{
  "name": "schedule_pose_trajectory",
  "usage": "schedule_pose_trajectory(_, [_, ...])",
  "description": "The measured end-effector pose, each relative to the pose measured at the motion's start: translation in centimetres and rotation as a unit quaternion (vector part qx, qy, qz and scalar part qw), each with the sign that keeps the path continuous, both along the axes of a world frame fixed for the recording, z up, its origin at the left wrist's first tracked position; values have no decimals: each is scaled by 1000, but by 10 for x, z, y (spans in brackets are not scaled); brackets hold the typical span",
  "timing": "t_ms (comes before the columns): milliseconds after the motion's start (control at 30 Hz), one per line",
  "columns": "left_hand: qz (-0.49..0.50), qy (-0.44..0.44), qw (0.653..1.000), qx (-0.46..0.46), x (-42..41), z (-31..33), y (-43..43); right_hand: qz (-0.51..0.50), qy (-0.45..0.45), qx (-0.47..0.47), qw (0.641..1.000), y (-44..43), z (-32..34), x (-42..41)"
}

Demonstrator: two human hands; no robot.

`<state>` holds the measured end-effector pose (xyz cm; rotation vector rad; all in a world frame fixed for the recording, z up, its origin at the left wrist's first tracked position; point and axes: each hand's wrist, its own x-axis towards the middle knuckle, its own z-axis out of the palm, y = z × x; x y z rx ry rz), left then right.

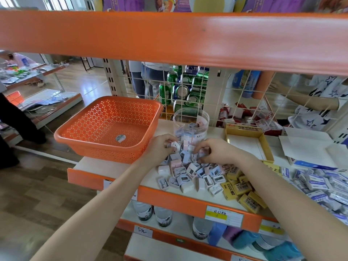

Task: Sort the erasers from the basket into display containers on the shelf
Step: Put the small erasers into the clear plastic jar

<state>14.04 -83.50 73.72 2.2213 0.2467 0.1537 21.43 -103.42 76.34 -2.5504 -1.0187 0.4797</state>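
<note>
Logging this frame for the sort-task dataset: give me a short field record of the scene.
basket: orange basket, empty apart from a sticker, at the shelf's left end
jar: clear jar, open, partly filled
box: yellow display box, empty
pile: small pastel erasers loose on the shelf
yellow erasers: right of the pile
left hand: fingers on a white eraser
right hand: fingers in the pile

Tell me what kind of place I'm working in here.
Most likely a small shop or convenience store: orange-edged retail shelving with handwritten price tags, piles of small boxed stationery items on the shelf, and stacked green drink cans behind a wire grid divider.
</note>
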Motion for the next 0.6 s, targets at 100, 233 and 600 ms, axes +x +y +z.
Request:
schedule_pose_trajectory(100, [11, -19, 1000, 2, -1, 1, -1, 13, 8, -12, 1000, 2, 4, -2])
schedule_pose_trajectory(233, [20, -40, 999, -9, -2, 3, -4, 30, -11, -44, 999, 7, 4, -4])
schedule_pose_trajectory(600, [27, -87, 996, -14, -12, 8, -8, 14, -30, 8, 999, 2, 1, -4])
